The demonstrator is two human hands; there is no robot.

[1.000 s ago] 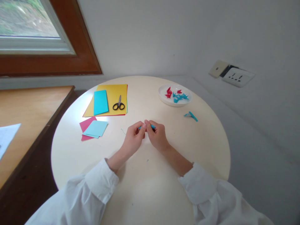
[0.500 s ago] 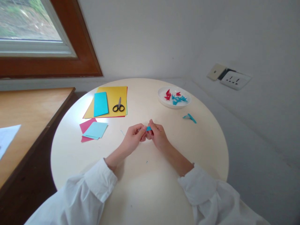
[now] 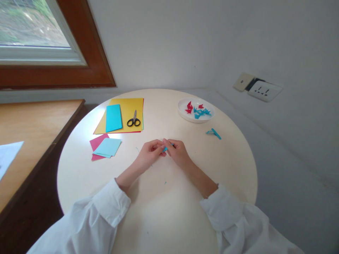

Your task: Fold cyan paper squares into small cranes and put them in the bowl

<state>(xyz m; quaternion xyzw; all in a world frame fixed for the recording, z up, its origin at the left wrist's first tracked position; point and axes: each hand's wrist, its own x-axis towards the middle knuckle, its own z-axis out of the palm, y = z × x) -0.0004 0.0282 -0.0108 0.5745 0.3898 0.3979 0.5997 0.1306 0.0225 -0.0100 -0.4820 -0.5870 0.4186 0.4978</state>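
Between my hands, over the middle of the round table, is a small piece of blue paper (image 3: 165,149), mostly covered by my fingers. My left hand (image 3: 152,151) pinches it from the left with thumb and fingers. From the other side my right hand (image 3: 178,151) grips it, the thumb lying across the paper. How it is folded is hidden. To the right of my hands lie narrow blue paper strips (image 3: 215,133). Beyond them a white dish (image 3: 182,114) holds several small folded paper pieces, red (image 3: 189,107) and blue (image 3: 202,113).
On the white round table (image 3: 159,211), scissors (image 3: 134,120) and a blue folded sheet (image 3: 113,118) lie on yellow paper (image 3: 129,104). Pale blue squares (image 3: 108,147) overlap pink squares (image 3: 97,142) at the left. Tiny scraps dot the tabletop. A wooden desk (image 3: 39,120) stands at the left, walls behind.
My right thumb has come down and leftward over the blue paper, which now sits tilted between my fingers. Both hands stay close together; the things on the table have not moved.
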